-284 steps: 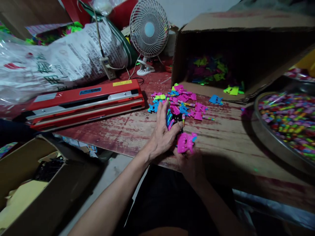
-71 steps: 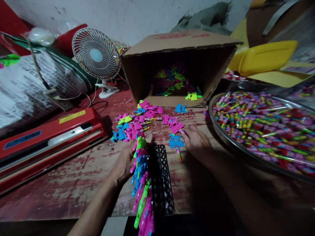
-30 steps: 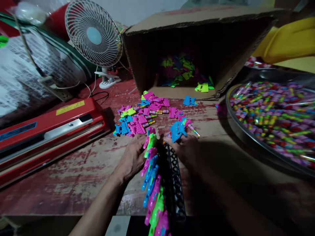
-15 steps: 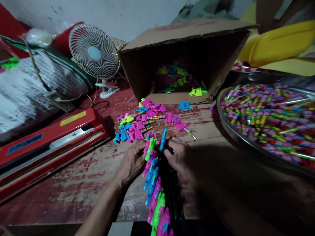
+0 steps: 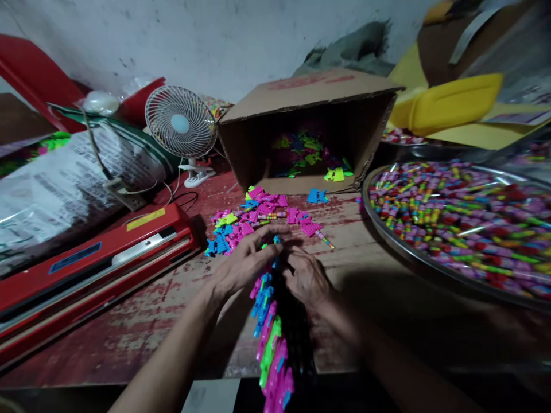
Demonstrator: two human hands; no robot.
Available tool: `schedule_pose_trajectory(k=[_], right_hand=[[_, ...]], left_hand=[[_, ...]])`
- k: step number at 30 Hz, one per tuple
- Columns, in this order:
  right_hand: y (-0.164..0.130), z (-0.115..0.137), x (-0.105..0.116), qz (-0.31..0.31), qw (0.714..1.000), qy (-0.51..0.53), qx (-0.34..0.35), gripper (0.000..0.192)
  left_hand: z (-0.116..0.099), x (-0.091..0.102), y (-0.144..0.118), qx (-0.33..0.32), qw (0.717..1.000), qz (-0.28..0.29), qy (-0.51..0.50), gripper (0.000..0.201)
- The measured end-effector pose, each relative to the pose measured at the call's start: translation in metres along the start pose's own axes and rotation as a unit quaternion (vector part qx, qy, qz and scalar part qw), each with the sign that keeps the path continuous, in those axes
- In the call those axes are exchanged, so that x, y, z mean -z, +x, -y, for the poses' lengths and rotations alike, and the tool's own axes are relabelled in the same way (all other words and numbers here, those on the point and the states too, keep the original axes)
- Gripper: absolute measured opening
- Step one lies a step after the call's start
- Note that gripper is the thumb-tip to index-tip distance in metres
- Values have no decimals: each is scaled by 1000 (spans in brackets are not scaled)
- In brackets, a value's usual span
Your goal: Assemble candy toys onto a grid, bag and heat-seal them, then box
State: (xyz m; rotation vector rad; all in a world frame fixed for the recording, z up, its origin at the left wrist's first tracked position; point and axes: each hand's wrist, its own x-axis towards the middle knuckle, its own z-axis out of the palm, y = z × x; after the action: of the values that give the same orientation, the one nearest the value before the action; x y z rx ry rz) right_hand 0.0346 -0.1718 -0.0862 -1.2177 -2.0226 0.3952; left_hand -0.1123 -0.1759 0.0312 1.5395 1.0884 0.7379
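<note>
Worn red paint covers the wooden worktop (image 5: 142,321), which backs onto a stained white wall (image 5: 215,40). Near its front edge, the left hand (image 5: 243,265) and the right hand (image 5: 306,278) meet at the far end of a long black perforated plastic rack (image 5: 297,338) that runs back toward the person, with a row of pink, blue and green plastic clips (image 5: 269,338) standing along its left side. The left hand's fingers (image 5: 271,235) curl over the far end of that row, touching the clips there; the right hand's fingers are bent down onto the rack just beside them, though I cannot tell whether either hand actually pinches a piece. Just beyond the hands lies a loose heap of pink, blue and green plastic pieces (image 5: 262,215), spread toward a brown cardboard box tipped on its side (image 5: 310,109) at the back edge, with more coloured pieces inside it. A small white clip-on fan (image 5: 181,123) stands left of the box, and a long red heat sealer (image 5: 86,269) lies along the left edge, in front of a printed plastic sack (image 5: 64,178). At the right edge sits a wide round metal tray (image 5: 387,235) heaped with small multicoloured sticks (image 5: 465,218), and yellow plastic (image 5: 451,103) lies behind it.
</note>
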Motion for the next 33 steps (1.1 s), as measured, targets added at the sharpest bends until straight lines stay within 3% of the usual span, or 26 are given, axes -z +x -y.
schedule_pose_trajectory(k=[7, 10, 14, 16, 19, 22, 26, 29, 33], right_hand=[[-8, 5, 16, 17, 1000, -3, 8, 12], [-8, -5, 37, -36, 999, -9, -2, 20], [0, -26, 56, -103, 972, -199, -65, 22], [4, -38, 55, -89, 949, -286, -98, 19], [8, -54, 49, -50, 937, -322, -126, 14], [5, -58, 52, -43, 953, -271, -126, 14], [-11, -39, 63, -59, 984, -120, -119, 10], [-24, -16, 64, -16, 990, -25, -134, 14], [-30, 1, 51, 6, 987, 35, -156, 4]], left_hand=[[4, 0, 1, 0, 1000, 9, -27, 27], [4, -1, -2, 14, 999, -3, -34, 28], [6, -1, -2, 30, 998, -15, -56, 31], [7, 1, 0, 22, 999, -8, -41, 30], [8, 5, 2, 17, 1000, 16, -5, 29], [9, 6, 2, 24, 1000, 15, 4, 29], [7, 3, 1, 14, 1000, 6, 11, 24], [7, 1, 1, 13, 1000, 4, -10, 24], [11, 0, 0, 15, 999, 6, -37, 25]])
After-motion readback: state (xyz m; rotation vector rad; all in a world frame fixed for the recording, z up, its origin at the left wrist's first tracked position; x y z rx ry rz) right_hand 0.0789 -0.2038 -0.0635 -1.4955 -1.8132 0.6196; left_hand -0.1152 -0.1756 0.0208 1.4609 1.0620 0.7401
